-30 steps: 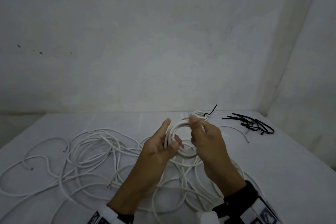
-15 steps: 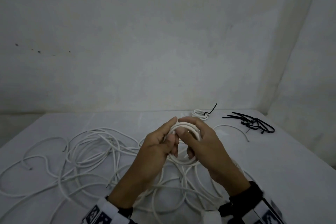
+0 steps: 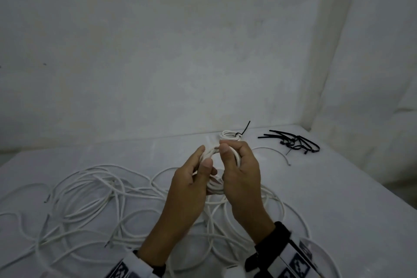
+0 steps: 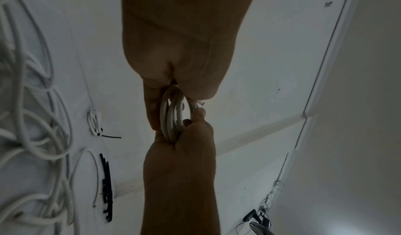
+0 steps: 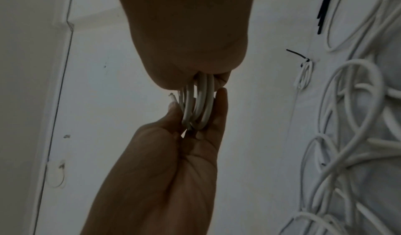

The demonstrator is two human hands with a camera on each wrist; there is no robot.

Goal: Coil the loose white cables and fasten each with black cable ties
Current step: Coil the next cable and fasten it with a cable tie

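Holding a small white coil [image 3: 214,165] above the table [image 3: 338,198], left hand [image 3: 191,185] and right hand [image 3: 241,176] each pinching opposite sides. Light but springy, I reckon; loops will fan out unless I grip across all the strands. Black ties [image 3: 293,142] lie far right.

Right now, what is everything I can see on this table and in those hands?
coil in hand: one, white, several loops held up between both hands over the table, no tie on it.
tied coil: one, white, small, at the far side of the table, fastened with a black tie whose tail sticks up.
spare cable ties: a small heap, black, far right of the table.
loose cables: a tangle, white, spread over the near and left table.
short cable piece: one, white, curved, beside the ties.
table: one, white.
left hand: grips the coil.
right hand: grips the coil's other side.
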